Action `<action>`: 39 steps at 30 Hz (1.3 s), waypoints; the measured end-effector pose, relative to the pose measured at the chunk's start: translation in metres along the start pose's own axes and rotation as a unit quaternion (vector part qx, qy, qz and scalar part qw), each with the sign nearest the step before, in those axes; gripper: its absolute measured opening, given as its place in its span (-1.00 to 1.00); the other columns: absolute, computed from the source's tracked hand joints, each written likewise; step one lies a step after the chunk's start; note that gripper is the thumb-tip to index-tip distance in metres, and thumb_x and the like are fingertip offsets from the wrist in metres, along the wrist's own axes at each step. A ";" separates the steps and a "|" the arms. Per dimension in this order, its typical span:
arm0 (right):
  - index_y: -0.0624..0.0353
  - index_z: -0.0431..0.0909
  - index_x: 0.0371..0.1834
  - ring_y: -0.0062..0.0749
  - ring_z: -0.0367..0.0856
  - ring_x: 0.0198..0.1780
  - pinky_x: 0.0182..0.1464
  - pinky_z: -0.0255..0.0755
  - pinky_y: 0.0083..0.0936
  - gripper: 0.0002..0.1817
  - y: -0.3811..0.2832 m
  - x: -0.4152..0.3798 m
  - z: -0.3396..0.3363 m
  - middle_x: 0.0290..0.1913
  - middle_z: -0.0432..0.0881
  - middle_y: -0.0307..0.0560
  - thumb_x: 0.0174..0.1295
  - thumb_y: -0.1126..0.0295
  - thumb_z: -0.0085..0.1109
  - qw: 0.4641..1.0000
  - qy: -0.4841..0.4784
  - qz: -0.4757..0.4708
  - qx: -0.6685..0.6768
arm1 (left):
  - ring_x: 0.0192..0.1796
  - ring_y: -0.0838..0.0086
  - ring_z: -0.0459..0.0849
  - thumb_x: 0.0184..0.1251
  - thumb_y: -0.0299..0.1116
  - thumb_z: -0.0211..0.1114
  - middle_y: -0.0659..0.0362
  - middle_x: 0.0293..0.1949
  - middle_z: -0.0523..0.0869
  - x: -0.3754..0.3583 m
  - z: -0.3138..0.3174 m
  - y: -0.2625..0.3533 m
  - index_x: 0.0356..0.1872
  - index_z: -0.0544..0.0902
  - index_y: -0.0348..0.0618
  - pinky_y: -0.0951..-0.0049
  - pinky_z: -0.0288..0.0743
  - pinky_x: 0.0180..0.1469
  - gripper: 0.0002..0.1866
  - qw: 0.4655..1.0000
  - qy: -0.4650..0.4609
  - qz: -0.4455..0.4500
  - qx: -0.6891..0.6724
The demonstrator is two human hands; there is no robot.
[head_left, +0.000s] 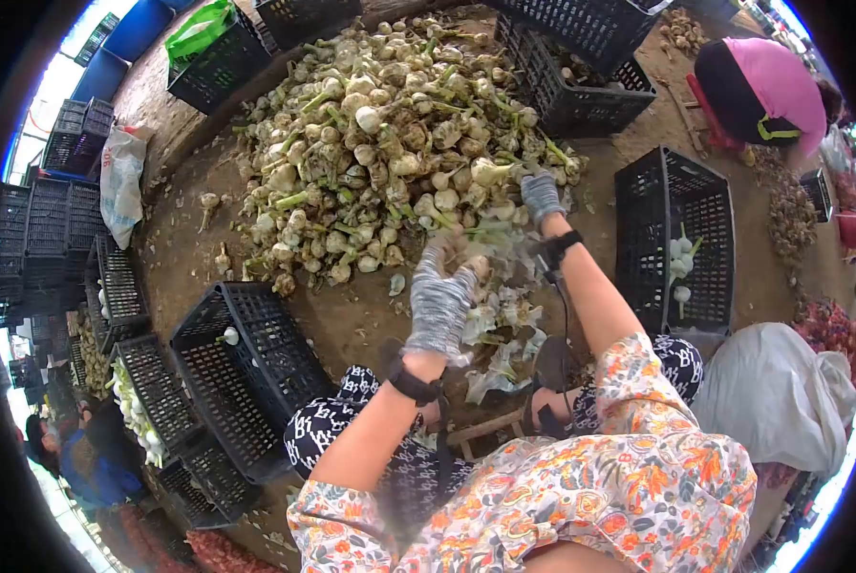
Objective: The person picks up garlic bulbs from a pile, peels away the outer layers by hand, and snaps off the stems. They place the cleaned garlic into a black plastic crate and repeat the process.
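My left hand (441, 302), in a grey knit glove, is closed around a garlic bulb (460, 250) at the near edge of a big garlic pile (375, 143). A green stem (493, 229) stretches right from about the bulb, smeared by motion. My right hand (543, 196), gloved too, is over the pile's right edge, beside several bulbs. Its fingers point away and are partly hidden, so what they hold, if anything, does not show. Below my hands, peeled papery skins (504, 349) litter the dirt floor.
A black crate (246, 372) with one white bulb stands left; another crate (674, 244) with several bulbs stands right. More crates (581, 100) are behind the pile. A white sack (777, 392) lies at right. A person in pink (777, 86) bends at upper right.
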State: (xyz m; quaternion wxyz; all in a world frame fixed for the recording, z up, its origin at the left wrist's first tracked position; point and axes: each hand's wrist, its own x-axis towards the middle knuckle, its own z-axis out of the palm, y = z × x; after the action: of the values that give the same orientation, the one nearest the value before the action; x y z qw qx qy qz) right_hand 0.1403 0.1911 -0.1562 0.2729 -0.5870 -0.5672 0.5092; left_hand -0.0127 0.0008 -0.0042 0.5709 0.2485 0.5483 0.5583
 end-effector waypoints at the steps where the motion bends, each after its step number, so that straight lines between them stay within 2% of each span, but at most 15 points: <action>1: 0.21 0.54 -0.24 -0.47 0.52 -0.54 -0.52 0.42 -0.52 -0.79 -0.034 -0.029 -0.012 -0.49 0.58 -0.12 0.20 0.30 0.09 0.972 0.054 0.034 0.228 | -0.08 0.49 0.53 0.12 -0.61 0.22 0.14 -0.04 0.54 0.002 0.000 -0.004 0.09 0.40 -0.24 0.53 0.53 -0.14 -0.54 0.999 0.003 0.043 -0.001; 2: 0.22 0.53 -0.23 -0.53 0.52 -0.53 -0.54 0.42 -0.57 -0.75 -0.064 -0.058 -0.024 -0.48 0.58 -0.16 0.21 0.26 0.10 0.969 0.026 0.044 0.241 | -0.03 0.47 0.51 0.03 -0.70 0.26 0.12 0.07 0.45 0.004 0.002 0.001 0.21 0.28 -0.20 0.52 0.51 -0.07 -0.35 0.999 0.013 0.024 0.022; 5: 0.23 0.53 -0.19 -0.60 0.53 -0.48 -0.48 0.44 -0.64 -0.70 -0.094 -0.109 -0.047 -0.40 0.59 -0.21 0.22 0.21 0.10 0.965 -0.058 0.040 0.252 | 0.00 0.44 0.49 -0.01 -0.71 0.28 0.12 0.12 0.40 0.012 0.003 -0.014 0.27 0.20 -0.15 0.51 0.46 0.03 -0.25 0.990 -0.015 0.106 0.088; 6: 0.23 0.52 -0.17 -0.61 0.54 -0.46 -0.45 0.45 -0.65 -0.70 -0.103 -0.125 -0.052 -0.38 0.59 -0.22 0.22 0.21 0.10 0.964 -0.086 0.031 0.251 | 0.04 0.42 0.47 -0.04 -0.68 0.32 0.13 0.13 0.38 0.004 0.011 0.001 0.28 0.16 -0.14 0.51 0.42 0.10 -0.20 0.997 -0.062 0.040 0.032; 13: 0.25 0.54 -0.20 -0.70 0.51 -0.31 -0.31 0.43 -0.73 -0.68 -0.151 -0.200 -0.075 -0.30 0.58 -0.25 0.20 0.19 0.14 0.944 -0.124 -0.096 0.291 | 0.10 0.44 0.44 -0.04 -0.50 0.40 0.16 0.10 0.42 -0.021 0.045 0.015 0.22 0.24 -0.14 0.45 0.41 0.11 -0.26 0.965 -0.217 0.127 -0.070; 14: 0.26 0.53 -0.20 -0.68 0.52 -0.30 -0.29 0.45 -0.70 -0.69 -0.166 -0.207 -0.074 -0.30 0.59 -0.23 0.16 0.23 0.20 0.971 -0.085 0.025 0.220 | 0.11 0.42 0.44 -0.05 -0.48 0.41 0.16 0.10 0.43 -0.025 0.050 0.013 0.20 0.25 -0.13 0.43 0.41 0.13 -0.27 0.966 -0.213 0.121 -0.084; 16: 0.27 0.54 -0.20 -0.68 0.54 -0.30 -0.28 0.48 -0.70 -0.70 -0.153 -0.209 -0.078 -0.30 0.60 -0.22 0.15 0.26 0.21 0.970 -0.076 -0.160 0.167 | 0.12 0.41 0.44 -0.05 -0.54 0.40 0.14 0.10 0.42 -0.031 0.054 0.016 0.22 0.22 -0.16 0.42 0.40 0.15 -0.24 0.966 -0.218 0.094 -0.102; 17: 0.29 0.54 -0.20 -0.70 0.54 -0.30 -0.28 0.48 -0.71 -0.70 -0.165 -0.217 -0.081 -0.29 0.61 -0.21 0.15 0.27 0.20 0.955 -0.101 -0.007 0.277 | 0.12 0.41 0.43 -0.05 -0.60 0.38 0.12 0.11 0.41 -0.035 0.055 0.018 0.25 0.18 -0.18 0.44 0.39 0.15 -0.21 0.966 -0.220 0.088 -0.105; 24: 0.33 0.55 -0.22 -0.71 0.52 -0.35 -0.34 0.46 -0.70 -0.71 -0.147 -0.211 -0.087 -0.39 0.62 -0.22 0.19 0.28 0.16 0.952 -0.135 -0.085 0.262 | 0.09 0.39 0.46 -0.07 -0.54 0.41 0.08 0.08 0.43 -0.053 0.062 0.035 0.26 0.15 -0.21 0.43 0.45 0.09 -0.18 0.971 -0.200 0.084 -0.099; 26: 0.33 0.55 -0.21 -0.71 0.49 -0.35 -0.34 0.44 -0.67 -0.73 -0.149 -0.208 -0.093 -0.38 0.62 -0.23 0.18 0.31 0.16 0.967 -0.123 -0.144 0.169 | 0.08 0.39 0.46 -0.09 -0.49 0.45 0.08 0.08 0.42 -0.053 0.062 0.037 0.26 0.16 -0.21 0.43 0.45 0.08 -0.15 0.972 -0.188 0.091 -0.108; 30: 0.33 0.54 -0.19 -0.72 0.45 -0.35 -0.32 0.43 -0.64 -0.75 -0.147 -0.209 -0.099 -0.36 0.62 -0.23 0.14 0.38 0.19 0.970 -0.106 -0.210 0.057 | -0.20 0.53 0.54 -0.06 -0.09 0.42 0.17 -0.17 0.54 -0.044 0.056 0.036 0.14 0.31 -0.21 0.57 0.48 -0.21 -0.25 0.974 -0.208 0.046 -0.077; 33: 0.32 0.53 -0.18 -0.71 0.47 -0.31 -0.29 0.44 -0.61 -0.76 -0.146 -0.215 -0.095 -0.29 0.62 -0.20 0.11 0.44 0.21 0.973 -0.121 -0.142 0.137 | -0.53 0.68 0.49 -0.03 0.21 0.28 0.30 -0.48 0.55 -0.038 0.051 0.033 -0.08 0.49 -0.16 0.70 0.35 -0.54 -0.34 0.981 -0.173 -0.042 -0.078; 36: 0.23 0.55 -0.16 -0.36 0.56 -0.28 -0.23 0.45 -0.47 -0.70 -0.140 -0.215 -0.084 -0.29 0.61 -0.03 -0.03 0.52 0.25 0.952 -0.062 -0.295 -0.056 | -0.79 0.76 0.29 -0.04 0.41 0.11 0.41 -0.73 0.46 -0.023 0.046 0.033 -0.44 0.59 -0.05 0.70 0.09 -0.80 -0.36 0.984 -0.068 -0.155 -0.055; 38: 0.16 0.55 -0.15 -0.08 0.55 -0.25 -0.18 0.44 -0.39 -0.64 -0.132 -0.220 -0.077 -0.29 0.56 0.07 -0.10 0.55 0.25 0.936 -0.069 -0.329 -0.108 | -0.79 0.71 0.30 0.08 0.30 0.09 0.38 -0.72 0.48 -0.008 0.036 0.032 -0.32 0.58 -0.10 0.67 0.10 -0.79 -0.41 0.978 -0.067 -0.179 -0.085; 39: 0.19 0.55 -0.15 -0.12 0.56 -0.23 -0.19 0.44 -0.38 -0.65 -0.135 -0.224 -0.072 -0.27 0.56 0.06 -0.10 0.57 0.21 0.935 -0.074 -0.323 -0.123 | -0.81 0.67 0.28 0.15 0.21 0.10 0.35 -0.76 0.44 -0.001 0.030 0.030 -0.37 0.59 -0.12 0.65 0.08 -0.81 -0.48 0.974 -0.026 -0.215 -0.071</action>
State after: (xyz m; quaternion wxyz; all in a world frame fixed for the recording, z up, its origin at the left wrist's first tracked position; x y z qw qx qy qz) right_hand 0.1899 0.0260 0.0533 0.3050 -0.3618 -0.8032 0.3618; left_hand 0.0037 0.0171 0.0319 0.7080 0.0983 0.5325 0.4534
